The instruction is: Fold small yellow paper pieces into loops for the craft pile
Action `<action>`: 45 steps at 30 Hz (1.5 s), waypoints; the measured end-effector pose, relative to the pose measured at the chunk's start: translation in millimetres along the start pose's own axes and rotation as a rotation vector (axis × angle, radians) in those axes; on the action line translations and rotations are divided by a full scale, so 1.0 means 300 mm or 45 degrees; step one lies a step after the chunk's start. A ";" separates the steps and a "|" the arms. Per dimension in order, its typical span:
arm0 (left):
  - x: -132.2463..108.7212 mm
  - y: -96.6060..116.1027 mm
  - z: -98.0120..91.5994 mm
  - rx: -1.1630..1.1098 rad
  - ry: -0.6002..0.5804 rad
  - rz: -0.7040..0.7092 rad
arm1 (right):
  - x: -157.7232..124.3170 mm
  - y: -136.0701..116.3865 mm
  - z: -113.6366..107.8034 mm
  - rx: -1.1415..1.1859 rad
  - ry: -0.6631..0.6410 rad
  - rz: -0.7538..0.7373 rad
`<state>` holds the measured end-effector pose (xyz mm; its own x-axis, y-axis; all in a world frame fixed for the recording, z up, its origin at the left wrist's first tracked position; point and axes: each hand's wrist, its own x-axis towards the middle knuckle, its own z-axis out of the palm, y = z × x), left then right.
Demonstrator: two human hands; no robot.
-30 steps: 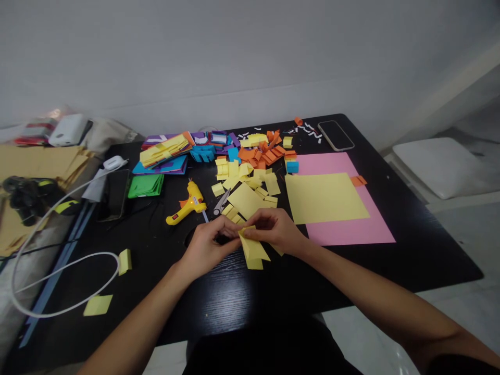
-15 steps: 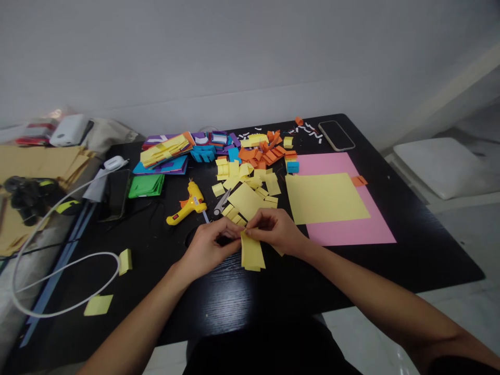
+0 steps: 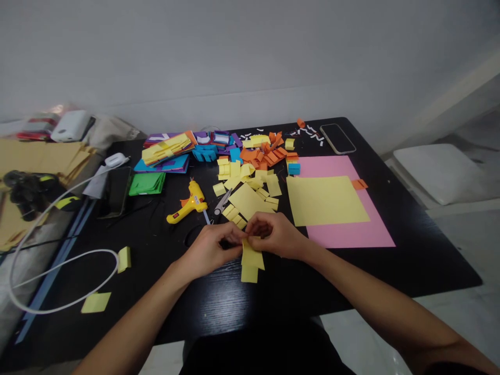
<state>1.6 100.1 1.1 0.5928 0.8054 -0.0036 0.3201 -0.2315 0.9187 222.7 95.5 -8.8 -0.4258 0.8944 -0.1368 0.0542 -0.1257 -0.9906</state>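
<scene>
Both hands pinch the upper edge of a yellow paper piece (image 3: pixel 252 256) over the front of the black table. My left hand (image 3: pixel 213 249) grips it at the left corner, and my right hand (image 3: pixel 276 235) has its fingertips closed on the top right. A lower yellow flap hangs beneath the upper one; whether they are one strip or two cannot be made out. Just beyond the fingers lie loose yellow paper pieces (image 3: pixel 250 200) and scissors (image 3: pixel 222 202), partly covered. A yellow glue gun (image 3: pixel 189 202) rests to the left of them.
On the right, a yellow sheet (image 3: pixel 328 200) overlaps a pink sheet (image 3: pixel 351 237). Orange folded papers (image 3: pixel 263 156), stacked coloured papers (image 3: pixel 167 151) and a green bundle (image 3: pixel 147 183) lie further back. A phone (image 3: pixel 338 138) sits at the far right; a white cable (image 3: pixel 58 312) loops at left.
The yellow paper between my fingers has opened out, with a lower flap now hanging further down. My hands have moved slightly nearer to me.
</scene>
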 end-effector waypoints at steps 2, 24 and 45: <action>0.000 -0.003 -0.002 -0.024 0.011 -0.007 | 0.004 -0.002 -0.004 0.008 0.011 -0.002; 0.009 -0.002 -0.019 -0.008 0.100 0.033 | 0.007 -0.018 -0.018 -0.083 0.020 -0.101; 0.002 0.023 -0.018 0.123 -0.023 0.241 | 0.013 0.004 -0.011 0.069 -0.109 0.034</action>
<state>0.1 102.0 9.8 0.6622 0.7325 0.1578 0.2702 -0.4299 0.8615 224.0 100.4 -10.4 -0.5004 0.8510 -0.1596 0.0186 -0.1737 -0.9846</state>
